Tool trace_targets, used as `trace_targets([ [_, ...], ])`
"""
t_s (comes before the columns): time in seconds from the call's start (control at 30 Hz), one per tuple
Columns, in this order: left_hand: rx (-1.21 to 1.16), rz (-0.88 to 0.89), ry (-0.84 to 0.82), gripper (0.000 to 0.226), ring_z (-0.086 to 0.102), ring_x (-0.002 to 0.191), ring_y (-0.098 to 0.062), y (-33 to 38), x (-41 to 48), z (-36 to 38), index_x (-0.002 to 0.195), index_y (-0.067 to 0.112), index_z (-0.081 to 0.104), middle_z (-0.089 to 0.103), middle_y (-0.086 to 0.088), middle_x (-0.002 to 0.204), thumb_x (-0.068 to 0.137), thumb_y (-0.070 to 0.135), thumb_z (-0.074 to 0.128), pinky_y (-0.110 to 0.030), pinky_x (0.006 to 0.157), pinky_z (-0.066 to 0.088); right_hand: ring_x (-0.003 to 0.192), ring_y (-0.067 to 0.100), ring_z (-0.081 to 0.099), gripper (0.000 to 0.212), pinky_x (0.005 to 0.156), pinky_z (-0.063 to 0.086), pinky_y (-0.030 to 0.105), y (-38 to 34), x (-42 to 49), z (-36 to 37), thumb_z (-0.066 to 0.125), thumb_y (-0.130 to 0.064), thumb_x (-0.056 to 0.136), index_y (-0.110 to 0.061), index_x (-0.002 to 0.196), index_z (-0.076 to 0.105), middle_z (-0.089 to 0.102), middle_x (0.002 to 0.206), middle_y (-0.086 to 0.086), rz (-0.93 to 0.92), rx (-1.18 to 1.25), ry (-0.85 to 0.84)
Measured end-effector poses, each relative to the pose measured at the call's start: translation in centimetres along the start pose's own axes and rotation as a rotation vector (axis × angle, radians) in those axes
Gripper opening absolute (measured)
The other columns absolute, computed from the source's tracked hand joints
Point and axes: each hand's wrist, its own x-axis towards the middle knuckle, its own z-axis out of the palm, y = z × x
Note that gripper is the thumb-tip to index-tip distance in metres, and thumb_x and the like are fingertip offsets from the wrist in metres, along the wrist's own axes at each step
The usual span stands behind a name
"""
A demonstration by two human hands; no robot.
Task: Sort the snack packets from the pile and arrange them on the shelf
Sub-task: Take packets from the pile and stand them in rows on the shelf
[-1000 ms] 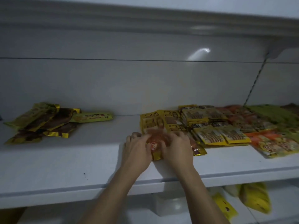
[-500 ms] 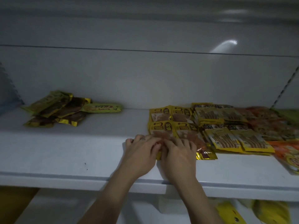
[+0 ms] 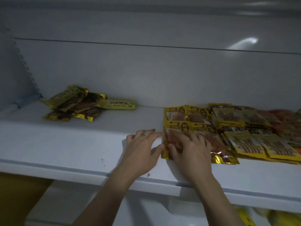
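A white shelf [image 3: 65, 149] carries two groups of snack packets. At the left back lies a loose pile [image 3: 76, 105] of yellow and brown packets. To the right, yellow packets lie flat in rows [image 3: 244, 128]. The nearest-left one is a yellow packet with orange-brown snacks [image 3: 174, 134]. My right hand [image 3: 190, 152] presses flat on it with spread fingers. My left hand [image 3: 143, 145] lies on the shelf just beside the packet's left edge, fingers straight, thumb touching that edge.
The shelf's back wall and an upper shelf close in the space above. A slotted upright [image 3: 27, 69] stands at the left. Orange packets [image 3: 286, 121] lie at the far right. On a lower shelf, yellow packets [image 3: 280, 217] show at the bottom right.
The orange-brown packet, held up between both hands a second ago, now lies flat in the row. My left hand has slid off it to the left. The camera has turned left.
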Motion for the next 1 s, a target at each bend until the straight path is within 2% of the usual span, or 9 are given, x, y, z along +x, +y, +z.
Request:
trace_targets([
  [0.13,0.068,-0.053,0.051,0.055,0.029,0.138,-0.01,-4.6,0.0,-3.0,0.144,0.038,0.042,0.041,0.014,0.151,0.093,0.057,0.031,-0.033,0.106,0.019,0.129,0.025,0.044,0.052,0.106,0.029,0.041,-4.4,2.3,-0.8,0.054,-0.054,0.091,-0.032,0.137,0.052,0.055,0.139,-0.001,-0.122,0.018,-0.128],
  [0.3,0.147,-0.178,0.11,0.047,0.033,0.138,-0.015,-11.5,0.1,-7.2,0.144,0.036,0.043,0.045,0.012,0.148,0.098,0.047,0.045,-0.035,0.106,0.02,0.132,0.024,0.041,0.064,0.107,0.029,0.036,-12.6,4.9,0.4,0.051,-0.056,0.092,-0.03,0.148,0.037,0.048,0.146,-0.001,-0.309,0.046,-0.224],
  [0.4,0.178,-0.233,0.161,0.043,0.044,0.129,-0.022,-15.8,0.0,-9.5,0.136,0.035,0.051,0.057,0.007,0.136,0.094,0.046,0.051,-0.038,0.099,0.031,0.132,0.024,0.041,0.062,0.105,0.029,0.035,-17.9,6.1,2.6,0.052,-0.055,0.092,-0.029,0.146,0.039,0.048,0.144,0.0,-0.371,0.039,-0.254],
  [0.5,0.199,-0.227,0.278,0.039,0.058,0.11,-0.032,-20.1,0.2,-11.7,0.119,0.029,0.065,0.068,0.0,0.114,0.081,0.034,0.061,-0.041,0.085,0.04,0.129,0.026,0.043,0.057,0.104,0.031,0.037,-22.4,7.9,5.4,0.053,-0.054,0.09,-0.03,0.141,0.043,0.051,0.138,0.002,-0.398,0.03,-0.295],
  [0.63,0.228,-0.249,0.414,0.041,0.062,0.094,-0.04,-25.4,1.7,-14.0,0.106,0.016,0.072,0.07,-0.013,0.102,0.07,0.03,0.057,-0.046,0.074,0.046,0.126,0.027,0.046,0.047,0.105,0.034,0.041,-27.6,10.8,8.1,0.057,-0.052,0.088,-0.035,0.131,0.052,0.056,0.13,0.002,-0.366,0.07,-0.355],
  [0.73,0.221,-0.284,0.374,0.047,0.058,0.103,-0.039,-28.2,3.2,-14.8,0.109,0.016,0.071,0.066,-0.014,0.111,0.075,0.04,0.047,-0.047,0.082,0.042,0.126,0.027,0.046,0.042,0.104,0.033,0.044,-30.4,12.3,10.5,0.059,-0.052,0.085,-0.034,0.124,0.058,0.058,0.128,0.001,-0.313,0.063,-0.321],
  [0.87,0.299,-0.382,0.203,0.049,0.043,0.125,-0.032,-29.7,5.4,-14.7,0.137,0.025,0.049,0.05,-0.006,0.136,0.092,0.045,0.051,-0.043,0.097,0.03,0.127,0.027,0.043,0.038,0.103,0.031,0.042,-32.0,12.7,13.4,0.058,-0.043,0.087,-0.031,0.123,0.058,0.055,0.129,0.001,-0.272,0.024,-0.262],
  [0.93,0.301,-0.389,0.207,0.048,0.045,0.123,-0.032,-30.3,5.4,-13.8,0.136,0.024,0.049,0.052,-0.007,0.134,0.093,0.045,0.053,-0.043,0.095,0.032,0.125,0.024,0.045,0.039,0.1,0.032,0.04,-32.0,12.4,15.0,0.058,-0.045,0.086,-0.035,0.124,0.057,0.056,0.129,-0.006,-0.261,0.033,-0.222],
  [1.0,0.288,-0.355,0.309,0.046,0.045,0.123,-0.035,-30.9,5.2,-13.1,0.128,0.022,0.058,0.056,-0.012,0.132,0.085,0.041,0.06,-0.046,0.094,0.031,0.119,0.02,0.051,0.037,0.096,0.036,0.038,-31.9,12.3,16.2,0.06,-0.047,0.083,-0.041,0.12,0.059,0.06,0.122,-0.01,-0.229,0.043,-0.156],
])
